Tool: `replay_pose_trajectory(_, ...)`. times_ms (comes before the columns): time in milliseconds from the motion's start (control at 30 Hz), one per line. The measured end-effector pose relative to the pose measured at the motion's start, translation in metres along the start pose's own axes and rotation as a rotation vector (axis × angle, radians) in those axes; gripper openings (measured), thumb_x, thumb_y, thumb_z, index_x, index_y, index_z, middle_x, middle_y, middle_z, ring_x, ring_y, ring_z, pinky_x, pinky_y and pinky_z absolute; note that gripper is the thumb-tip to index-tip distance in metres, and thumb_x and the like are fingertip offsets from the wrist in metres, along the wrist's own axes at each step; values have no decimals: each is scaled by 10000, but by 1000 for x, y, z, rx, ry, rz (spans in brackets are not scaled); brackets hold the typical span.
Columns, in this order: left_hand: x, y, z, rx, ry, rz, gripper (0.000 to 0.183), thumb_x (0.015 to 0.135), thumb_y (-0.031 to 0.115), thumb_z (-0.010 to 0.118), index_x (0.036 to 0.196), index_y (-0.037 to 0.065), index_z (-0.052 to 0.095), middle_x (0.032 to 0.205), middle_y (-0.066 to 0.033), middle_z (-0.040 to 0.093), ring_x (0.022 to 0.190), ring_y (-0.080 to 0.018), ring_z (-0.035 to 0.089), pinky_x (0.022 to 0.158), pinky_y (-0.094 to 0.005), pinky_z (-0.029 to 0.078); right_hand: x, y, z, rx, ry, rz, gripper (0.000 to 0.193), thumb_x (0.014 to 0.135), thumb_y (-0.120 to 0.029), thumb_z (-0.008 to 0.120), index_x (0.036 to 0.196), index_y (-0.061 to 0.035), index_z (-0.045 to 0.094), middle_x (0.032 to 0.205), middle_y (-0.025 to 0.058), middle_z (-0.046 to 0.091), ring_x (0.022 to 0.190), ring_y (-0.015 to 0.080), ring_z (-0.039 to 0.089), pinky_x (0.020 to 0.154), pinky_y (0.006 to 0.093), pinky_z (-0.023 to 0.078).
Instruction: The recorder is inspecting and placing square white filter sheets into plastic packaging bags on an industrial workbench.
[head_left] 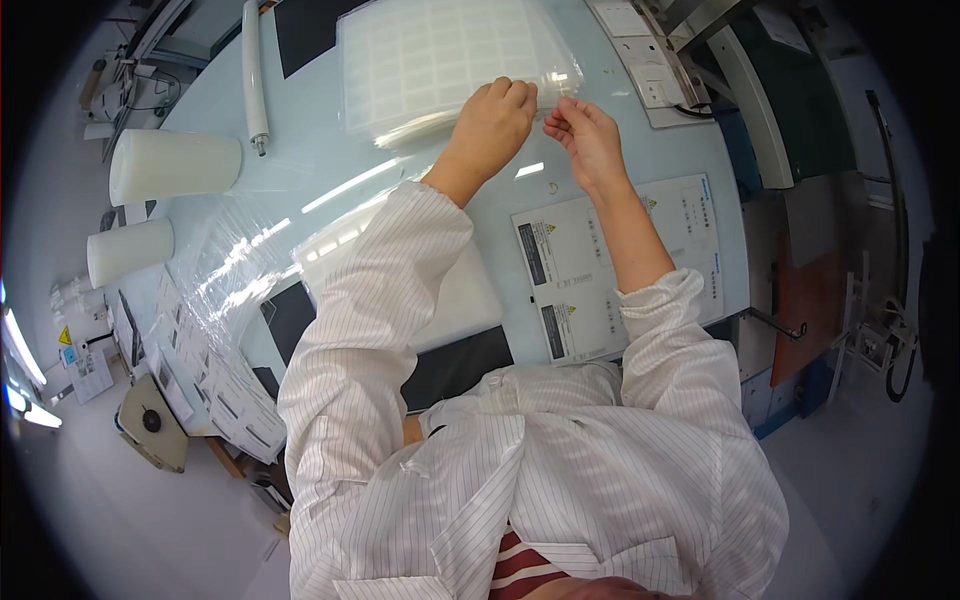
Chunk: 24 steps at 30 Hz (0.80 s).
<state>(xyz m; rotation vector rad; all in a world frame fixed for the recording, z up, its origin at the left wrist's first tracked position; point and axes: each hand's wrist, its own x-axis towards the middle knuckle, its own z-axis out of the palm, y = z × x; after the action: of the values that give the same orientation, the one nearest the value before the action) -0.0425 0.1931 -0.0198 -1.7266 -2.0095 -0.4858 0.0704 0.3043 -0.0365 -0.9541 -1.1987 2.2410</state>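
At the far side of the table lies a stack of translucent plastic sheets [420, 60] with a grid of pale rectangles and glossy clear edges. My left hand [495, 125] is closed at the near edge of this stack, close to its right corner, its fingers curled under. Just to the right, my right hand [588, 140] is closed in a pinch, with thumb and fingertips together beside that corner. A small gap separates the two hands. Anything thin held in either set of fingers is hidden or too clear to make out.
Printed white label sheets [620, 265] lie under my right forearm. A white sheet stack [460, 295] lies beneath my left arm. Two film rolls [180, 167] and a white roller bar [254, 80] are at left, with crumpled clear film [225, 265]. Metal equipment [640, 60] borders the right.
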Motion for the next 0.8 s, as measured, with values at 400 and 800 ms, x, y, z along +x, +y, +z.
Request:
replay_pose_trajectory(400, 10, -9, -22, -42, -138, 71, 327, 696, 3, 639, 1023, 1, 627, 898, -75, 632, 822, -230, 589, 713, -326, 518, -10, -14, 26, 221, -60, 35, 230, 951, -118, 511, 1055, 78, 573, 980, 160, 619, 901, 241, 617, 871, 359, 526)
replay_pose_trajectory(800, 6, -6, -23, -246, 6, -125, 394, 723, 161, 759, 1075, 33, 637, 989, -108, 623, 893, -268, 574, 776, -357, 491, -7, 6, 13, 640, -172, 245, 219, 939, -117, 551, 1113, 15, 552, 1065, 114, 578, 1021, 225, 564, 948, 363, 484)
